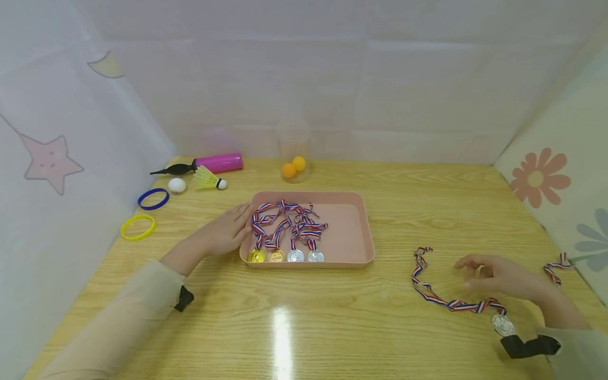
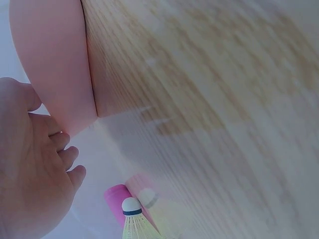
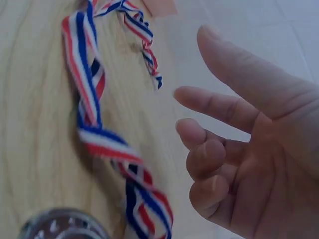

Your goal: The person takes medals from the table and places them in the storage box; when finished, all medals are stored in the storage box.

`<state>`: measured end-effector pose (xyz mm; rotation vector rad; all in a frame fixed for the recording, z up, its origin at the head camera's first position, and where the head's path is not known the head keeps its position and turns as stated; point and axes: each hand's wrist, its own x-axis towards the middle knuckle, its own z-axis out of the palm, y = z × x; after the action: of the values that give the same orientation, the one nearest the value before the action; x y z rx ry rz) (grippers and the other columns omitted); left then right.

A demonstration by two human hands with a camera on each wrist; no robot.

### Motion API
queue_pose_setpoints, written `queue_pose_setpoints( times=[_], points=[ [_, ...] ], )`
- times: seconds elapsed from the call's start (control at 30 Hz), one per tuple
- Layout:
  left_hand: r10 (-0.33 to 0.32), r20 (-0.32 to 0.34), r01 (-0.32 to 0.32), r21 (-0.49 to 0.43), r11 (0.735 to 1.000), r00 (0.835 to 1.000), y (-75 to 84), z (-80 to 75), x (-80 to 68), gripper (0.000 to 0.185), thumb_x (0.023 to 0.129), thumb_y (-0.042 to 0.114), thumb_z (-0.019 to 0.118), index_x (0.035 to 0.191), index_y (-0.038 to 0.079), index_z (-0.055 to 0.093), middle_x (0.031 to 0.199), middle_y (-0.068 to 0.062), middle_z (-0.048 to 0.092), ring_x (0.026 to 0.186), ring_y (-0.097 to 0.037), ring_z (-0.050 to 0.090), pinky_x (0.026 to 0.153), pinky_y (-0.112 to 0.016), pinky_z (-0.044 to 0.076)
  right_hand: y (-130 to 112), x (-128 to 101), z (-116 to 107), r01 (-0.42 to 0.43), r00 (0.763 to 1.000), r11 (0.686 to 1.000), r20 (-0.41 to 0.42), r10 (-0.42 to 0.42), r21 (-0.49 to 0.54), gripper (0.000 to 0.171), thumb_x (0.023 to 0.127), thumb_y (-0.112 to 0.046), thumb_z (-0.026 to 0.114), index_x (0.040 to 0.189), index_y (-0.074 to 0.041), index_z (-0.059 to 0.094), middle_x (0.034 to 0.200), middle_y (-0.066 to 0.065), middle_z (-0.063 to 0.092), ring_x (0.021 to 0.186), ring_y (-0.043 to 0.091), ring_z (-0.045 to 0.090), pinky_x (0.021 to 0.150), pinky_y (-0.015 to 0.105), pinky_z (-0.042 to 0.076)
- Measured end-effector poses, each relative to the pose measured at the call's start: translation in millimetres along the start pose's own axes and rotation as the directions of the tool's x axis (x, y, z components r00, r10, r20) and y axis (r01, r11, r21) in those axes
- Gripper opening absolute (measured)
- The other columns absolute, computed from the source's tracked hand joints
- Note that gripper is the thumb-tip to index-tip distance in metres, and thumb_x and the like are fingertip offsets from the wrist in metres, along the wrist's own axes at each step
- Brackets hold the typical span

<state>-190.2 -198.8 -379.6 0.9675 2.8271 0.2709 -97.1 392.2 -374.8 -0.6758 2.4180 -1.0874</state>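
Observation:
A pink tray [image 1: 347, 232] holds several medals with red, white and blue ribbons, among them a gold medal [image 1: 257, 256] and a silver medal [image 1: 315, 256] along its near side. At the tray's left side rests my left hand [image 1: 227, 228], fingers touching the rim and wrapped round nothing. Another silver medal [image 1: 503, 325] lies on the table to the right, its twisted ribbon [image 1: 427, 293] stretching left and away. Just right of that ribbon hovers my right hand [image 1: 505, 277], holding nothing, its fingers loosely bent and thumb apart in the right wrist view.
A further striped ribbon [image 1: 556, 269] lies at the table's right edge, partly behind my right wrist. At the back left are a pink pump [image 1: 218, 162], a shuttlecock [image 1: 209, 179], a white ball [image 1: 177, 185] and two wristbands. A clear container [image 1: 293, 145] holds two orange balls.

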Motion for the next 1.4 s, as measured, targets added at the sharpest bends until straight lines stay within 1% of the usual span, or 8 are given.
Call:
queue_pose_setpoints(
  times=[0.2, 0.47, 0.63, 0.87, 1.07, 1.13, 1.23, 1.4],
  points=[
    [-0.009, 0.002, 0.009, -0.006, 1.000, 1.000, 0.2, 0.1, -1.0, 0.055, 0.101, 0.021, 0.034, 0.143, -0.009, 0.015, 0.148, -0.026, 0.012, 0.134, -0.041, 0.012, 0.107, -0.051, 0.015, 24, -20, 4, 0.000, 0.997, 0.999, 0.075, -0.003, 0.040, 0.016, 0.088, -0.001, 0.059, 0.103, 0.000, 0.053, 0.075, -0.004, 0.041, 0.059, 0.010, 0.042, 0.046, 0.027, 0.037],
    [-0.012, 0.005, 0.012, -0.006, 1.000, 1.000, 1.6, -1.1, -1.9, 0.055, 0.101, 0.022, 0.032, 0.143, -0.009, 0.015, 0.148, -0.026, 0.012, 0.135, -0.040, 0.011, 0.108, -0.051, 0.015, 34, -27, 4, 0.026, 0.980, 0.961, 0.183, -0.079, 0.275, 0.014, 0.089, 0.010, 0.049, 0.087, -0.002, 0.042, 0.066, 0.011, 0.034, 0.050, 0.018, 0.034, 0.039, 0.033, 0.032],
    [-0.017, 0.014, 0.017, -0.011, 1.000, 1.000, 1.7, -1.8, -1.2, 0.056, 0.101, 0.023, 0.033, 0.144, -0.008, 0.013, 0.148, -0.025, 0.011, 0.135, -0.039, 0.010, 0.108, -0.051, 0.015, 35, -29, 5, 0.037, 0.981, 0.956, 0.170, -0.090, 0.293, 0.012, 0.090, 0.011, 0.046, 0.082, 0.002, 0.045, 0.061, 0.015, 0.039, 0.048, 0.025, 0.037, 0.039, 0.035, 0.033],
    [-0.013, 0.015, 0.014, -0.015, 1.000, 1.000, 0.4, -0.4, -0.2, 0.056, 0.101, 0.022, 0.033, 0.143, -0.009, 0.014, 0.148, -0.025, 0.011, 0.135, -0.040, 0.010, 0.108, -0.050, 0.014, 29, -35, 1, 0.076, 0.996, 0.996, 0.044, -0.078, 0.047, 0.017, 0.093, 0.006, 0.045, 0.087, -0.009, 0.049, 0.075, 0.003, 0.051, 0.060, 0.016, 0.049, 0.046, 0.029, 0.035],
    [-0.015, 0.016, 0.016, -0.012, 1.000, 1.000, 1.5, -2.1, -0.5, 0.055, 0.101, 0.022, 0.033, 0.143, -0.009, 0.015, 0.148, -0.026, 0.012, 0.135, -0.039, 0.009, 0.108, -0.050, 0.014, 27, -34, -6, 0.076, 0.994, 0.942, 0.054, -0.099, 0.326, 0.013, 0.097, 0.007, 0.034, 0.097, -0.001, 0.045, 0.077, 0.016, 0.056, 0.060, 0.024, 0.050, 0.042, 0.039, 0.038],
    [-0.018, 0.019, 0.018, -0.010, 1.000, 1.000, 2.5, -2.9, -0.9, 0.055, 0.101, 0.022, 0.033, 0.143, -0.009, 0.014, 0.148, -0.026, 0.011, 0.135, -0.039, 0.008, 0.108, -0.050, 0.014, 24, -33, -7, 0.070, 0.997, 0.930, 0.015, -0.081, 0.361, 0.014, 0.097, 0.006, 0.035, 0.103, -0.001, 0.046, 0.075, 0.018, 0.057, 0.060, 0.025, 0.053, 0.042, 0.041, 0.041],
    [-0.018, 0.018, 0.018, -0.010, 1.000, 1.000, 3.6, -3.8, -1.3, 0.055, 0.101, 0.021, 0.033, 0.143, -0.009, 0.015, 0.148, -0.026, 0.011, 0.135, -0.039, 0.009, 0.108, -0.050, 0.013, 18, -33, -10, 0.072, 0.994, 0.952, -0.099, -0.045, 0.298, 0.022, 0.097, 0.005, 0.038, 0.115, -0.002, 0.048, 0.075, 0.017, 0.058, 0.062, 0.022, 0.058, 0.047, 0.039, 0.048],
    [-0.018, 0.019, 0.018, 0.000, 1.000, 1.000, 3.5, -3.5, -1.4, 0.055, 0.100, 0.021, 0.033, 0.143, -0.010, 0.015, 0.148, -0.026, 0.012, 0.135, -0.039, 0.009, 0.108, -0.049, 0.014, 5, -28, -15, 0.043, 0.956, 0.988, -0.294, 0.002, 0.146, 0.026, 0.096, 0.001, 0.043, 0.120, 0.000, 0.052, 0.085, 0.009, 0.062, 0.065, 0.020, 0.058, 0.057, 0.030, 0.052]
  ],
)
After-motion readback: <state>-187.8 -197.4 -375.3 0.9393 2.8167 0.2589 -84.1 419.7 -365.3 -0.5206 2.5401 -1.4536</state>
